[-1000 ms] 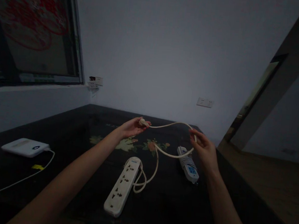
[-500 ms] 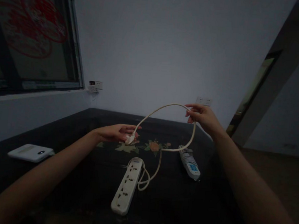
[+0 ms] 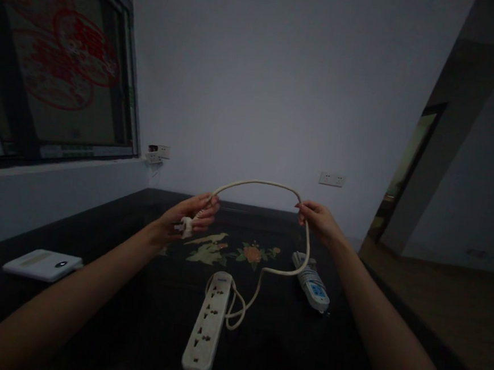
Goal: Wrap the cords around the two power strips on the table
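Observation:
My left hand (image 3: pixel 191 215) is closed around the plug end of a pale power cord, with the plug (image 3: pixel 187 227) lying in the palm and its pins pointing left. Further along the same power cord (image 3: pixel 258 182), my right hand (image 3: pixel 318 218) pinches it between thumb and fingers. The cord arches above the table between both hands. From my right hand it drops, bends and runs back to a white power strip (image 3: pixel 209 322), where a small loop of it lies at the strip's right side. The strip rests on the table with its sockets facing up.
A second power strip (image 3: pixel 314 284), its cable wound about it, lies to the right on the dark table (image 3: pixel 268 346). At the left sits a flat white device (image 3: pixel 43 265). Wall sockets (image 3: pixel 332 179) are behind the table, and a window (image 3: pixel 63 68) is at the left.
My left hand has moved left with the plug and turned, its fingers closing round the cord just behind it. My right hand rose with the cord, then came down slightly and inward.

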The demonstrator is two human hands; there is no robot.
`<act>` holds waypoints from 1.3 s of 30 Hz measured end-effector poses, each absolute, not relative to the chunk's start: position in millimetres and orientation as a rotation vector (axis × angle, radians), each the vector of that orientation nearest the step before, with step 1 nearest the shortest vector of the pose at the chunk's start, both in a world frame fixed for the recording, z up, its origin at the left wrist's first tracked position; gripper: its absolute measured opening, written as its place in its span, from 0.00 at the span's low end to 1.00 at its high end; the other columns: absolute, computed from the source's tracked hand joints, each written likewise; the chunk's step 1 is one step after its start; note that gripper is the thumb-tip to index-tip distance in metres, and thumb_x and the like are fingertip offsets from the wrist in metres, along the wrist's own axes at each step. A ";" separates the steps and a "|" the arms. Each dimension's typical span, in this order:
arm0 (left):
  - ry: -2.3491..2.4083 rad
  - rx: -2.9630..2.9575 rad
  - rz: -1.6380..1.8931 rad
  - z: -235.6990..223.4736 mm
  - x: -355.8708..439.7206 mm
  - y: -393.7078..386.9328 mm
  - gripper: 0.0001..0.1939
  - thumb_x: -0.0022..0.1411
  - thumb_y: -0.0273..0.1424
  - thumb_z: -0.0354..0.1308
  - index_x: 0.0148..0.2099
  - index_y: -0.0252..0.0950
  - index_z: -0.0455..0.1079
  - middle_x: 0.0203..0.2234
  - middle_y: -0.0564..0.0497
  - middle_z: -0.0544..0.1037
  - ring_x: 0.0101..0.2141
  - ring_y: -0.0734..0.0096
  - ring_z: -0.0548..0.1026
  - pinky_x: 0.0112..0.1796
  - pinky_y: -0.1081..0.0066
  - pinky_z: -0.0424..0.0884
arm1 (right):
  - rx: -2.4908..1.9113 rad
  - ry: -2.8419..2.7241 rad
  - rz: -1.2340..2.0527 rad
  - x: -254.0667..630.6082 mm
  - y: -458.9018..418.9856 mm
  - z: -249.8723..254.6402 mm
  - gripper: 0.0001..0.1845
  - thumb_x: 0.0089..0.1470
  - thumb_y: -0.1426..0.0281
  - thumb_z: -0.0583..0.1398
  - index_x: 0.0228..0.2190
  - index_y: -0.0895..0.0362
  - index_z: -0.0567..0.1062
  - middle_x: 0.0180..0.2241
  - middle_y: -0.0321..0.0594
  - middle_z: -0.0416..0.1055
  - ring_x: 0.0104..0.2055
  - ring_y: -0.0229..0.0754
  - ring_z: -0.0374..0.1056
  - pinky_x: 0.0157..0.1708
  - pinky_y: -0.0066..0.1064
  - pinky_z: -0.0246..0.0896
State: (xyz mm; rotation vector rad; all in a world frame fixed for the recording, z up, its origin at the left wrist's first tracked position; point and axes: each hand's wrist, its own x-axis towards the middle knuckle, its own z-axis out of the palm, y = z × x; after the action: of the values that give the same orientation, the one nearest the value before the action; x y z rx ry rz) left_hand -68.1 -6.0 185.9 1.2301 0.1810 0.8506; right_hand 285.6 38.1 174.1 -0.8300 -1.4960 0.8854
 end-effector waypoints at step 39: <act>2.278 2.665 0.297 324.4 -160.3 7.0 0.22 0.61 0.20 0.53 0.58 0.23 0.60 0.32 0.50 0.74 0.41 0.64 0.73 0.46 0.61 0.63 | -1.034 -1.304 1.229 218.3 -11.3 3.2 0.21 0.39 0.55 0.67 0.26 0.58 0.71 0.19 0.37 0.74 0.17 0.34 0.63 0.20 0.25 0.58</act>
State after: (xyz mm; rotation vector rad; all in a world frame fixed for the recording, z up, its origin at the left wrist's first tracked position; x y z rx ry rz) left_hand -160.3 7.0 324.4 2.6645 2.2781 0.2975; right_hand 218.3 -11.3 3.2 -1.0341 -1.3044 1.2294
